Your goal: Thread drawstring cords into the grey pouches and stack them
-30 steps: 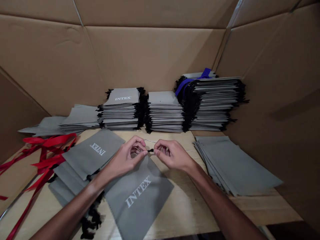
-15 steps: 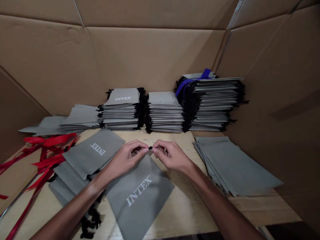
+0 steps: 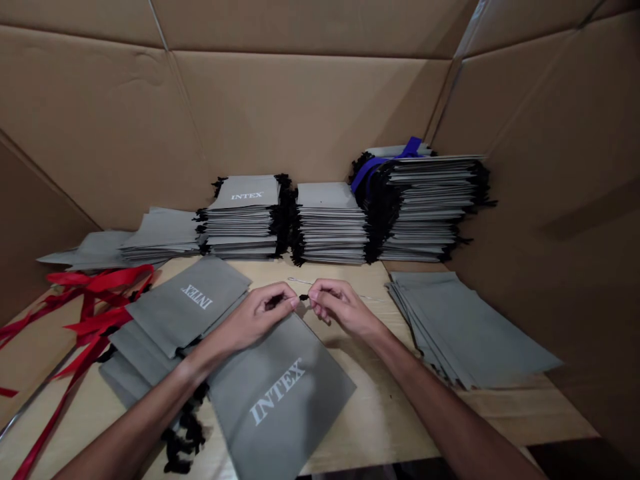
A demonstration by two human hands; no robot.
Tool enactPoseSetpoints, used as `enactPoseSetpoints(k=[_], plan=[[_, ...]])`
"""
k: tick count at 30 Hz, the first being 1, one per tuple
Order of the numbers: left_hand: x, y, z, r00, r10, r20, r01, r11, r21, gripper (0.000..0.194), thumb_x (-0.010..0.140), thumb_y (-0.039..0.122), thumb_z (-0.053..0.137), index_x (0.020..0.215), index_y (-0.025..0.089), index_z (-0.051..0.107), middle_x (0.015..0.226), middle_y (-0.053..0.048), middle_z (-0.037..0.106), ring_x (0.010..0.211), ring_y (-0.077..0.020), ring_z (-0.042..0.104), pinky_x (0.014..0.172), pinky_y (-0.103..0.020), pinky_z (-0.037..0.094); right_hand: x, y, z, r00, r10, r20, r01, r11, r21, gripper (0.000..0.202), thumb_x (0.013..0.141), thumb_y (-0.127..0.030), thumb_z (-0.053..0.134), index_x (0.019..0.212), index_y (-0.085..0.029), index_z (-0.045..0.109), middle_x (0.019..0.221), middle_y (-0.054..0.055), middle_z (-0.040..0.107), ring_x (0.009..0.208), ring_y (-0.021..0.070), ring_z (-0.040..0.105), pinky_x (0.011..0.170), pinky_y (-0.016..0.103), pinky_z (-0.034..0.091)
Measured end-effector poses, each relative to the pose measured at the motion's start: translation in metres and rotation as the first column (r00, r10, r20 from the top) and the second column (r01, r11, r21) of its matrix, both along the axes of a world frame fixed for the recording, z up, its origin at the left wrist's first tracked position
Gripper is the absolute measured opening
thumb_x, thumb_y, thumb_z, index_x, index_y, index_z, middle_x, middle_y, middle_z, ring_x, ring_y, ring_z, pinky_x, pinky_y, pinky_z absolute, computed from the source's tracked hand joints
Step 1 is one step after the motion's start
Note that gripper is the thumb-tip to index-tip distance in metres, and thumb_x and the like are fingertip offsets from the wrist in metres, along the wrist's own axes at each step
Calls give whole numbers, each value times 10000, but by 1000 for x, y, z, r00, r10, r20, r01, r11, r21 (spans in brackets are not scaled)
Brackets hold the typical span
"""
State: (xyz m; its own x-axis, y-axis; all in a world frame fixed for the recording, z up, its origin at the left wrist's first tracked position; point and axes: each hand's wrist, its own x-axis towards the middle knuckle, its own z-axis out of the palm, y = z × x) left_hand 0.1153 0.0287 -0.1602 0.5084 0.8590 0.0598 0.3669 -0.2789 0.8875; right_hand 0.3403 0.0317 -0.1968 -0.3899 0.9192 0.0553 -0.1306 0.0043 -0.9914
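A grey pouch (image 3: 280, 400) printed INTEX lies tilted on the wooden table, its top corner at my left hand. Between my hands is a small black cord knot (image 3: 303, 297). My left hand (image 3: 273, 307) pinches the cord's left side near the pouch corner. Finger and thumb of my right hand (image 3: 337, 303) are closed on the cord's other side. Behind the hands a thin metal wire tool (image 3: 300, 281) with a looped end lies on the table, partly hidden by my right hand.
Grey pouch stacks with black cords (image 3: 240, 230) line the cardboard wall (image 3: 310, 113). More pouches (image 3: 470, 327) lie right. Left are overlapping INTEX pouches (image 3: 193, 300) and red ribbons (image 3: 100, 287). A blue ribbon (image 3: 373, 167) rests on the right-hand stack.
My right hand has shifted slightly right, widening the gap between the hands and showing more of the black knot. The pouch's right corner has moved slightly right.
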Motion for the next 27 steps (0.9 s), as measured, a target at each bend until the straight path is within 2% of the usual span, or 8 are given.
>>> enactPoseSetpoints(k=[4, 9, 16, 19, 21, 24, 27], plan=[[0, 0, -1, 999, -3, 46, 3, 1000, 6, 348, 1026, 512, 615, 903, 200, 708, 839, 13, 638, 801, -167, 538, 726, -265, 399, -11, -2, -5, 984, -118, -134, 106, 990, -97, 266, 772, -442, 782, 720, -204, 675, 603, -34, 561, 533, 102, 434, 486, 235, 249], [2, -4, 2, 995, 3, 96, -7, 999, 46, 313, 1033, 457, 615, 893, 195, 713, 862, -3, 659, 819, -173, 570, 759, -269, 419, -19, -7, 1, 957, -192, -217, 163, 976, -147, 324, 730, -472, 809, 685, -203, 635, 606, -40, 528, 536, 90, 394, 490, 236, 221], [4, -4, 3, 989, 26, 144, -34, 998, 52, 307, 1012, 455, 633, 870, 193, 706, 832, 7, 645, 780, -164, 550, 722, -268, 396, -18, -9, 7, 942, -186, -280, 144, 976, -164, 330, 725, -478, 828, 716, -206, 640, 625, -37, 530, 538, 95, 390, 484, 242, 218], [2, -1, 0, 995, 2, 99, -7, 999, 45, 333, 1036, 478, 597, 883, 198, 692, 818, 14, 646, 780, -165, 566, 714, -262, 406, -15, -9, 5, 964, -149, -221, 126, 985, -116, 362, 787, -527, 812, 748, -208, 646, 641, -32, 546, 544, 103, 411, 491, 241, 255], [1, -1, -2, 1000, -11, 19, 9, 997, 72, 346, 1059, 485, 562, 905, 204, 691, 837, 10, 668, 793, -171, 591, 718, -261, 424, -14, -8, 4, 986, -102, -134, 99, 995, -28, 391, 854, -576, 773, 781, -210, 655, 641, -34, 546, 547, 112, 422, 501, 248, 290], [0, -4, -4, 996, -7, -84, 22, 985, 173, 274, 1078, 464, 553, 1072, 231, 698, 988, -11, 727, 889, -187, 645, 797, -268, 467, -14, -6, 2, 997, -75, -30, 78, 990, 119, 435, 910, -627, 720, 795, -214, 646, 657, -35, 530, 564, 121, 419, 520, 256, 311], [1, -7, -6, 994, 3, -112, 23, 973, 230, 235, 1101, 434, 525, 1191, 264, 660, 1090, -15, 743, 971, -193, 675, 879, -273, 485, -15, -6, -1, 996, -84, 6, 81, 980, 180, 452, 937, -643, 687, 791, -219, 636, 663, -38, 498, 590, 132, 407, 538, 260, 303]])
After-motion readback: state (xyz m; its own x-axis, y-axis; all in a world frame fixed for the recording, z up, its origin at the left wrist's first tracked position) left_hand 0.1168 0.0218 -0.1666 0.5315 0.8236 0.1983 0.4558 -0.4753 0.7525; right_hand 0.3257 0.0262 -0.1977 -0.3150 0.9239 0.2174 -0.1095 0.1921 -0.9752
